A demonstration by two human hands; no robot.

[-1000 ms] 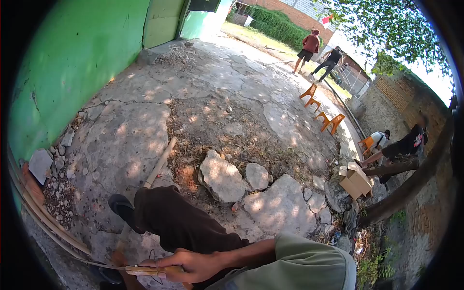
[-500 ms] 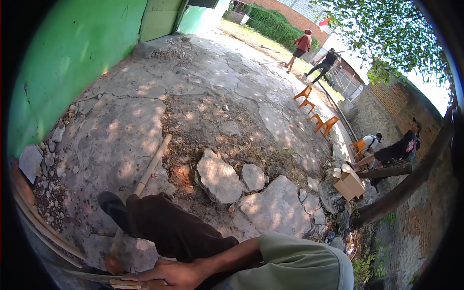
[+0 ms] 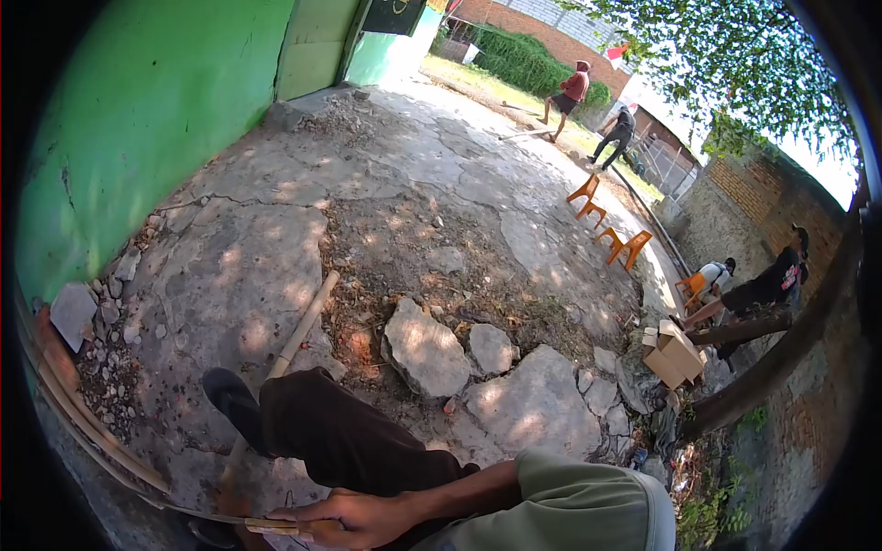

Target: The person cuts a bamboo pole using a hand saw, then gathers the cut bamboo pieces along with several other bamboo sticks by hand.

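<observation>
My right hand (image 3: 354, 519) is closed around a short pale wooden piece (image 3: 271, 525) near the bottom edge. A thin strip runs leftward from that piece, and a thin dark wire loop shows beside my fingers. My left hand does not show. Just above the right hand is a leg in dark brown trousers (image 3: 354, 436), with a dark shoe (image 3: 231, 404). A bamboo pole (image 3: 305, 326) lies on the ground and passes behind this leg. Long curved strips (image 3: 96, 441) lie at the lower left. An olive garment (image 3: 570, 505) covers the lower middle.
Broken concrete slabs (image 3: 424, 347) lie ahead on cracked ground. A green wall (image 3: 156, 110) stands left. Orange chairs (image 3: 627, 246), a cardboard box (image 3: 673, 355) and a tree trunk (image 3: 763, 376) are at right. Two people stand far off; two others are near the right wall.
My right hand dipped toward the bottom edge and has come back up, still holding the wooden piece. The view shifted slightly. The two far people have changed stance.
</observation>
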